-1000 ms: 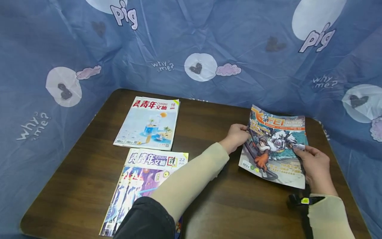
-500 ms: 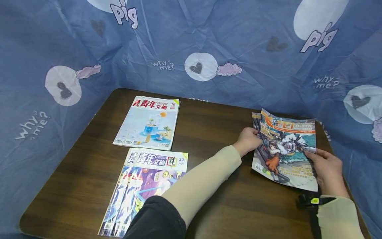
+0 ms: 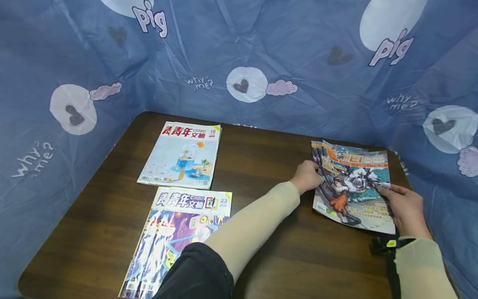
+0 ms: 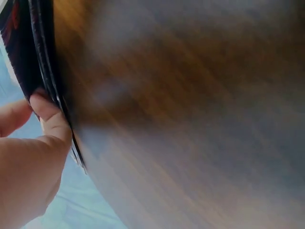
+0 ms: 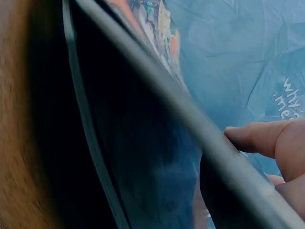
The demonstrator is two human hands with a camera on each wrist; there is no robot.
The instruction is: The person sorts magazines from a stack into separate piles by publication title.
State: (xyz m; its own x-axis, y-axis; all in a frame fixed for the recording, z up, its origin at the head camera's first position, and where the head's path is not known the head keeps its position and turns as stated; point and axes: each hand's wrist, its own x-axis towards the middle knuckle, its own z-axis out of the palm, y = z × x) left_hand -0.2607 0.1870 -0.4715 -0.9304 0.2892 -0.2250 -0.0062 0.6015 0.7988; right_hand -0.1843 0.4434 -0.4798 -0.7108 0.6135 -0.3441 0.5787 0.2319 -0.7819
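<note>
A comic magazine (image 3: 352,199) with an orange title is at the right of the table, slightly bowed, over at least one more magazine (image 3: 316,150) whose left edge shows beneath. My left hand (image 3: 307,176) pinches the left edge; in the left wrist view, thumb and finger (image 4: 45,106) close on the dark magazine edges. At the opposite side my right hand (image 3: 406,207) grips the top magazine's right edge, thumb over the cover. The right wrist view has this upper magazine's edge (image 5: 190,121) raised, with a gap above the lower magazine's edge (image 5: 88,124).
Two overlapping stacks lie on the left of the brown table (image 3: 257,153): light-blue-covered magazines (image 3: 186,160) behind, purple-covered magazines (image 3: 179,224) in front, partly under my left sleeve (image 3: 254,228). A blue printed cloth (image 3: 313,41) hangs along the table's back and sides.
Both hands have carried the comic magazine right and lowered it; it lies flatter now, and the edge of the magazine beneath has come into view at its left.
</note>
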